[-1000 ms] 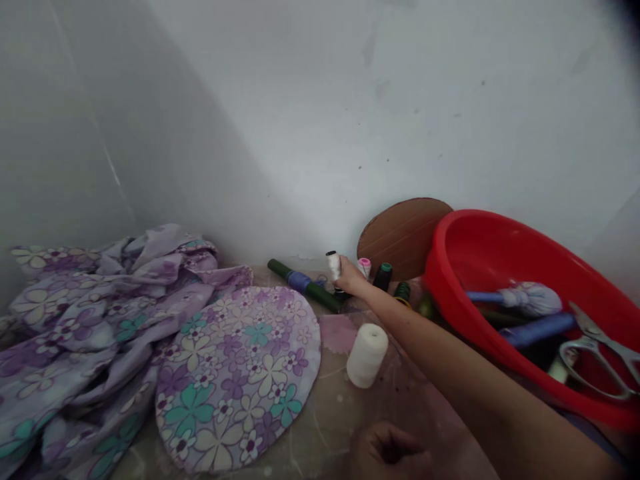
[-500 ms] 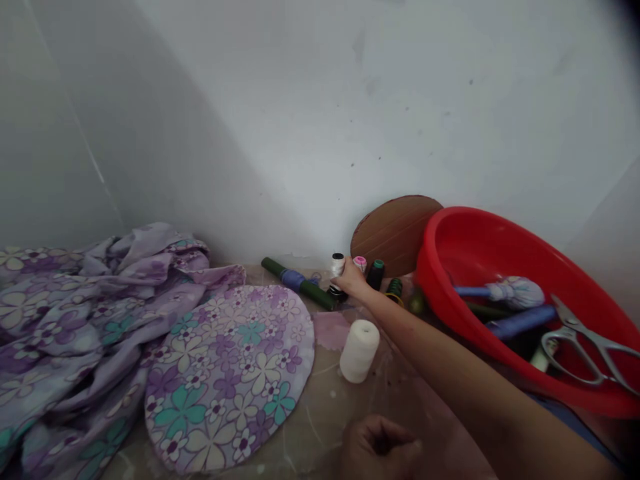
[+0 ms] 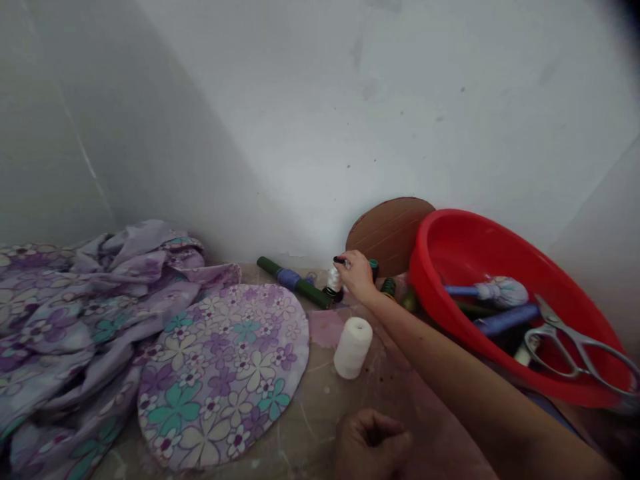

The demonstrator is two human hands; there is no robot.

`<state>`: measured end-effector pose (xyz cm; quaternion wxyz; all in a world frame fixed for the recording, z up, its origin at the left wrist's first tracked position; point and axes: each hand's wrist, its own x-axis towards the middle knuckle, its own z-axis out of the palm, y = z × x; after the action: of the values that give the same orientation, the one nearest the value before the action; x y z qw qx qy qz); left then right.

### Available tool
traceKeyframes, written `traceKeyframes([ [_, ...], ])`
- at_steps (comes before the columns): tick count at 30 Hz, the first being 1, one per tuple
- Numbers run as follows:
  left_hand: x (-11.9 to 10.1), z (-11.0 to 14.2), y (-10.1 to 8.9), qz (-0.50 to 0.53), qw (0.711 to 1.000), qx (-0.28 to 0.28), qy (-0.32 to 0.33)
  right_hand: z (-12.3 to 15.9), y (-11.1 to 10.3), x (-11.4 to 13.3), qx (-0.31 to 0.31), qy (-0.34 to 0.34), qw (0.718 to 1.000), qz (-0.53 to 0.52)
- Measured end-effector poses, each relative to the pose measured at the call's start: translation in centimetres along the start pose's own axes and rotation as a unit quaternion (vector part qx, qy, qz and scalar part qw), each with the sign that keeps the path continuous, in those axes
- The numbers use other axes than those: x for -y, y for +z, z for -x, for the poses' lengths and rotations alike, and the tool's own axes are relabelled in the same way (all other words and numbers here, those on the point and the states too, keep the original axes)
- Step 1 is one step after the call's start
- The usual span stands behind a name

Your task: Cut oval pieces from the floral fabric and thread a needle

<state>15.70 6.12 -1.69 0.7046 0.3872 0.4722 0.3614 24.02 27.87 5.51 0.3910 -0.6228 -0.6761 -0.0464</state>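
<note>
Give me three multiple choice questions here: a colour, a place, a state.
1. What colour is the round plastic basin? A red, B blue, C green.
2. Where is the cream thread cone? A inside the basin, B beside the round floral fabric piece, C on the crumpled cloth.
3. What is the right hand doing? A gripping a small white thread spool, B lying open on the scissors, C pressing the basin rim.

Answers: 1 A, its wall shows red. 2 B, bare surface shows between them. 3 A, its fingers curl over the spool.

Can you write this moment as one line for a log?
Right hand: on small white thread spool | Left hand: curled, nothing visible in it | Nearby: large white thread spool, floral fabric circle
</note>
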Motion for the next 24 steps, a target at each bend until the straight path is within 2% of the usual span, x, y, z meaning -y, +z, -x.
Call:
traceKeyframes([
  [5, -0.2, 0.1, -0.1, 0.002, 1.0, 0.01, 0.004, 0.0, -0.8, 0.5, -0.022, -0.017, 0.999, 0.036],
  [8, -0.4, 0.2, -0.2, 0.01, 1.0, 0.025, 0.013, -0.1, -1.0, 0.7, -0.008, -0.018, 0.999, 0.042],
  [18, -0.6, 0.5, -0.3, 0.012, 0.999, 0.024, 0.018, -0.9, -1.2, 0.8, 0.038, 0.052, 0.997, 0.035],
  [24, -0.6, 0.5, -0.2, 0.005, 1.0, 0.004, 0.02, -1.9, -1.4, 0.7, 0.045, 0.072, 0.996, -0.022],
])
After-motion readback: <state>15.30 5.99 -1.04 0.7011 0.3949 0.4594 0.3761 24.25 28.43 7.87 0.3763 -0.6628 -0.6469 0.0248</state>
